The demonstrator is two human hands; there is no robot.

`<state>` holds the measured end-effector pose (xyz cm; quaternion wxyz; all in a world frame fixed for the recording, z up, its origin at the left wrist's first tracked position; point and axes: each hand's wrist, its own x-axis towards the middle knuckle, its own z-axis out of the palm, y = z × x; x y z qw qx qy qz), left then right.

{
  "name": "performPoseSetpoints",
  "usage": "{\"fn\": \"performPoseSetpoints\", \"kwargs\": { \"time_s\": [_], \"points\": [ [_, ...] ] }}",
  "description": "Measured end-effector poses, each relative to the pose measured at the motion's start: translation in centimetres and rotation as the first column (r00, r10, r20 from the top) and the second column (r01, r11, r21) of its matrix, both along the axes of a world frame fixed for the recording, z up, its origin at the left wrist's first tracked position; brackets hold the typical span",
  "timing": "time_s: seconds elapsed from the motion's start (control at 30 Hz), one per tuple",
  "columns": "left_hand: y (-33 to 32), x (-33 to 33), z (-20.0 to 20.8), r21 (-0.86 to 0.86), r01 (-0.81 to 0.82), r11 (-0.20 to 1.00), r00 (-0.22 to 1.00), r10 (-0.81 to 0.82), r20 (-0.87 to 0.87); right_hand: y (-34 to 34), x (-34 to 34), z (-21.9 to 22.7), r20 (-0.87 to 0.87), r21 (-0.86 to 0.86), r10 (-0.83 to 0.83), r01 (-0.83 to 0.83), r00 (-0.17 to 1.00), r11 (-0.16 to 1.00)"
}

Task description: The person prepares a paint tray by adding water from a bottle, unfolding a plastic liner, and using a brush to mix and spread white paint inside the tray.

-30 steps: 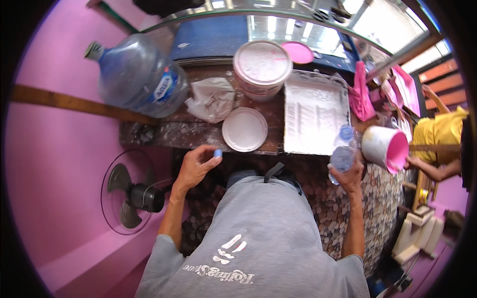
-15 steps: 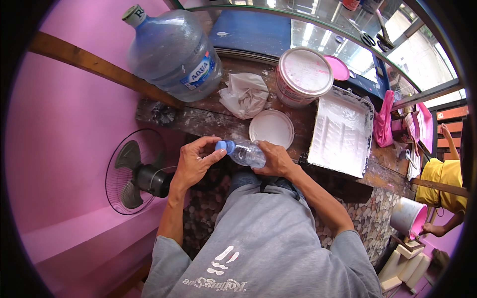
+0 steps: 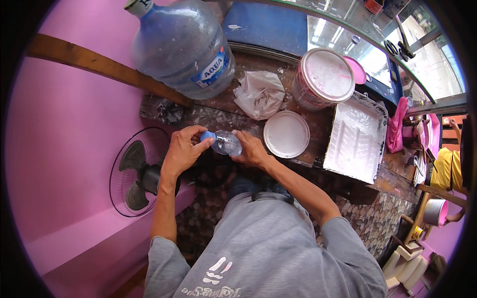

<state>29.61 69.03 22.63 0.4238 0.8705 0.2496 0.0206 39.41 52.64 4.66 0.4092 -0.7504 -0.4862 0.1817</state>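
A small clear plastic bottle [image 3: 227, 143] lies nearly level between my two hands, in front of the table's near edge. My right hand [image 3: 252, 149] is wrapped round its base end. At the other end, the thumb and fingers of my left hand [image 3: 180, 150] pinch the blue cap [image 3: 208, 137]. The cap sits at the bottle's neck; whether it is tight or loose I cannot tell. Just beyond my right hand, a round white lid [image 3: 286, 134] rests on the paint-stained wooden table [image 3: 211, 118].
A large water jug [image 3: 186, 54] stands at the back left, beside a crumpled plastic bag [image 3: 259, 95]. To the right are a lidded paint bucket [image 3: 325, 79] and a white-coated paint tray [image 3: 355, 139]. A fan [image 3: 139, 171] stands left. Far right, a person in yellow [image 3: 447, 169] holds a bucket [image 3: 435, 212].
My hands and the bottle have shifted left relative to the table, with the same grip. The view has moved a little. The person in yellow and their bucket have moved farther away.
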Motion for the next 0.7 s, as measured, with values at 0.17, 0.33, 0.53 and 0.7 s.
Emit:
{"fn": "performPoseSetpoints", "kwargs": {
  "time_s": [0.17, 0.33, 0.53, 0.7],
  "points": [
    [1.3, 1.3, 0.9, 0.236, 0.282, 0.930, 0.954, -0.298, 0.038, 3.5, 0.1, -1.6, -0.043, 0.081, -0.019, 0.023, 0.999, 0.996],
    [2.8, 2.2, -0.4, 0.263, 0.228, 0.937, 0.973, -0.230, -0.025, 5.9, 0.5, -2.6, -0.080, 0.094, -0.095, 0.102, 0.992, 0.990],
    [3.2, 3.2, -1.9, 0.383, 0.145, 0.912, 0.988, -0.155, -0.005, 7.0, 0.2, -3.5, -0.110, 0.051, -0.168, 0.174, 0.980, 0.983],
    [0.8, 3.4, -3.3, 0.673, -0.042, 0.739, 0.974, 0.180, -0.136, 6.9, -0.5, -3.7, 0.024, 0.166, -0.262, 0.255, 0.965, 0.953]
  ]
}}
